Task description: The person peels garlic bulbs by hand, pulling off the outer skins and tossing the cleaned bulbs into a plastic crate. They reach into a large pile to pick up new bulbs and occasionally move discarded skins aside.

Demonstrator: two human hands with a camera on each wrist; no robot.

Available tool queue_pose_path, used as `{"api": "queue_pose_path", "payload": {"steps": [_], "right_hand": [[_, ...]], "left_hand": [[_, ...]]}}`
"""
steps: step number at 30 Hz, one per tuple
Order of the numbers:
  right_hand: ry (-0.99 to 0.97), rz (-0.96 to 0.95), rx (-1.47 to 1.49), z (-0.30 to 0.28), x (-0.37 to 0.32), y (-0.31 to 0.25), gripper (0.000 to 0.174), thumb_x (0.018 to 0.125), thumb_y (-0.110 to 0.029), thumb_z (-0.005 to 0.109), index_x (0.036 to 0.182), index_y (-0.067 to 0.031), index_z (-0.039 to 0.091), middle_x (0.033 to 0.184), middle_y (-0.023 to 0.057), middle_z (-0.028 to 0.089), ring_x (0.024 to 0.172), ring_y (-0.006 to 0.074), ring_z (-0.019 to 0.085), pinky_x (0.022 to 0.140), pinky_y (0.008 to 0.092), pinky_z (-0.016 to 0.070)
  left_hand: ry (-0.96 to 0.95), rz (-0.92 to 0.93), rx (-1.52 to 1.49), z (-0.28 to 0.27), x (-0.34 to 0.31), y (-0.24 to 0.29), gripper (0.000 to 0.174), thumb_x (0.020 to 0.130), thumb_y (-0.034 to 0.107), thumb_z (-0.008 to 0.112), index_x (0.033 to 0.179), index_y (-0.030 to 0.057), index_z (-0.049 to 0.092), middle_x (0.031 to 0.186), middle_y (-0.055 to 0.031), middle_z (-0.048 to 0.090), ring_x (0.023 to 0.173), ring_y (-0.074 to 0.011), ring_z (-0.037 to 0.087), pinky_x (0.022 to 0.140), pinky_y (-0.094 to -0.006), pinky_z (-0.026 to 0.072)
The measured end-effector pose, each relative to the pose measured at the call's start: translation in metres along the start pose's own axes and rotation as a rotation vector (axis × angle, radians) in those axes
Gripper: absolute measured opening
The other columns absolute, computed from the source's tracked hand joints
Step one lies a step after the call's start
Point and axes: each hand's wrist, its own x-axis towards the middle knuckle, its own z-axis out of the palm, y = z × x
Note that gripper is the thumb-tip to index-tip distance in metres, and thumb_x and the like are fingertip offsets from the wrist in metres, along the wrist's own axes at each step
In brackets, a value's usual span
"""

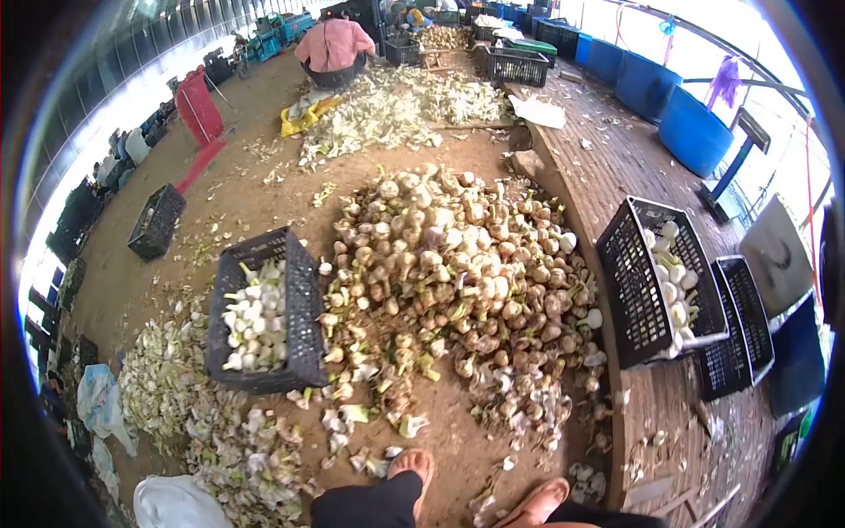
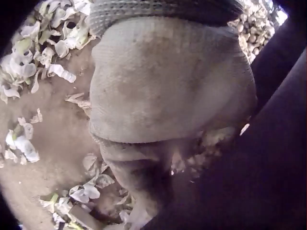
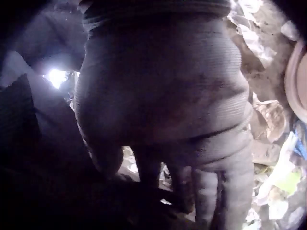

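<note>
Neither hand shows in the head view. In the left wrist view my left hand [image 2: 168,91], in a pale, soiled knit glove, hangs beside dark trousers [image 2: 249,177] with its fingers pointing down. Its fingertips are partly lost in shadow, and no held thing shows. Seen in the right wrist view, my gloved right hand [image 3: 163,100] hangs with fingers extended downward and gaps between them, over ground strewn with skins. In front of my feet lies a large heap of garlic bulbs [image 1: 440,255]. A black crate [image 1: 308,326] of trimmed white bulbs stands left of the heap.
Another crate [image 1: 634,290] of white bulbs sits on the wooden planks [image 1: 590,132] at right. Peeled skins [image 1: 163,370] lie at lower left, near a white sack [image 1: 180,502]. A person [image 1: 333,48] squats farther back. Blue tubs [image 1: 695,132] line the right side.
</note>
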Motion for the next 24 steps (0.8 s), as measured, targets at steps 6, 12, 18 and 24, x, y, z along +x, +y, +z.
{"api": "queue_pose_path", "payload": {"steps": [6, 12, 18, 24], "right_hand": [[-0.018, 0.009, 0.033, -0.076, -0.014, 0.06, 0.041, 0.089, -0.033, 0.055, 0.119, -0.0055, 0.061, 0.12, 0.0119, 0.063, 0.109, 0.0264, 0.057, 0.096, 0.0373, 0.0424], [-0.021, 0.055, 0.014, -0.126, -0.051, 0.053, 0.042, 0.089, -0.034, 0.055, 0.119, -0.0053, 0.061, 0.12, 0.0118, 0.063, 0.108, 0.0263, 0.057, 0.095, 0.0375, 0.0424], [-0.006, 0.107, -0.014, -0.132, -0.068, 0.022, 0.043, 0.089, -0.035, 0.054, 0.119, -0.0051, 0.061, 0.12, 0.0118, 0.063, 0.108, 0.0262, 0.057, 0.095, 0.0376, 0.0424], [0.019, 0.144, -0.053, -0.105, -0.068, -0.028, 0.044, 0.089, -0.035, 0.054, 0.119, -0.0048, 0.061, 0.12, 0.0118, 0.063, 0.107, 0.0262, 0.057, 0.095, 0.0378, 0.0424]], "left_hand": [[-0.034, 0.037, -0.099, -0.035, 0.09, 0.0, 0.037, 0.092, 0.031, 0.046, 0.122, 0.0102, 0.054, 0.12, -0.0161, 0.057, 0.114, -0.0317, 0.052, 0.097, -0.0415, 0.0413], [-0.015, 0.089, -0.249, -0.09, 0.125, -0.007, 0.037, 0.092, 0.03, 0.047, 0.122, 0.0092, 0.055, 0.121, -0.0159, 0.057, 0.114, -0.0308, 0.053, 0.097, -0.0408, 0.0413], [0.019, 0.158, -0.39, -0.114, 0.126, -0.031, 0.037, 0.093, 0.029, 0.047, 0.123, 0.0082, 0.055, 0.121, -0.0158, 0.058, 0.114, -0.03, 0.053, 0.097, -0.0401, 0.0414], [0.061, 0.229, -0.513, -0.125, 0.099, -0.066, 0.038, 0.093, 0.028, 0.048, 0.123, 0.0072, 0.055, 0.121, -0.0157, 0.058, 0.114, -0.0291, 0.054, 0.098, -0.0394, 0.0415]]}}
